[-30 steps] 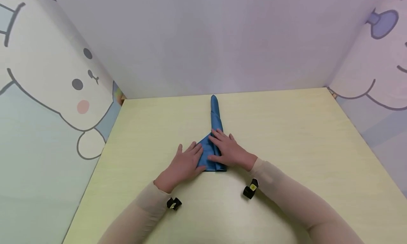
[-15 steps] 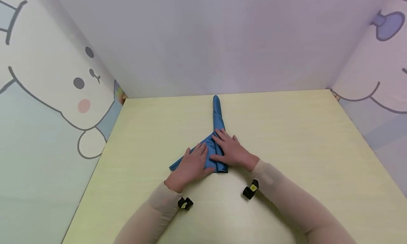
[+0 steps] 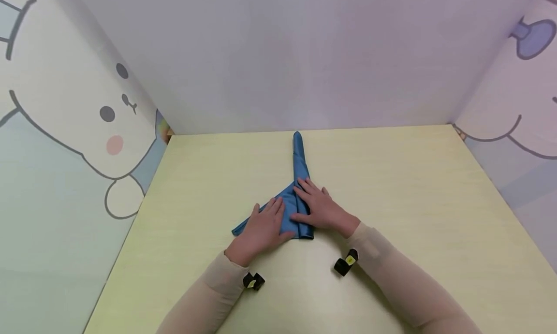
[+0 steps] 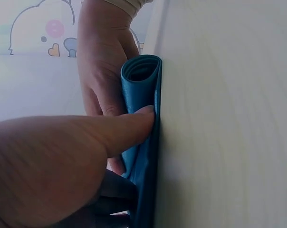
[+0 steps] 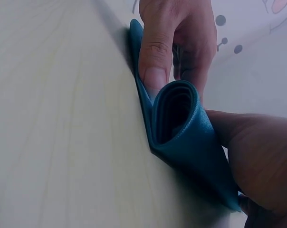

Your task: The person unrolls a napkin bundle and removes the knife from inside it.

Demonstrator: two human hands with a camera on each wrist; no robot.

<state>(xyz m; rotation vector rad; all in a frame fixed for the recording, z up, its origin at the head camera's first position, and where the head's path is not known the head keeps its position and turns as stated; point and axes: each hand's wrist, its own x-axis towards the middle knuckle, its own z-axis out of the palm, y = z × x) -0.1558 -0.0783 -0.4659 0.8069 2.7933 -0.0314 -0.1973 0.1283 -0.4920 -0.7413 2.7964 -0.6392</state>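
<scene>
On the pale wooden surface [image 3: 187, 189], the left hand [image 3: 262, 230] rests with fingers extended on the flat, triangular part of a shiny blue cloth [image 3: 288, 219], whose rolled right edge [image 3: 300, 162] runs toward the surface's far side beneath the right hand [image 3: 321, 210], laid over it with fingers and thumb spread.

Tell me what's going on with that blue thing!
A person has a satiny blue cloth, partly rolled up, on the table. Their right hand rests on the rolled part, which points toward the table's far edge. Their left hand lies on the flat part beside it. So some is rolled, and some isn't yet.
</scene>
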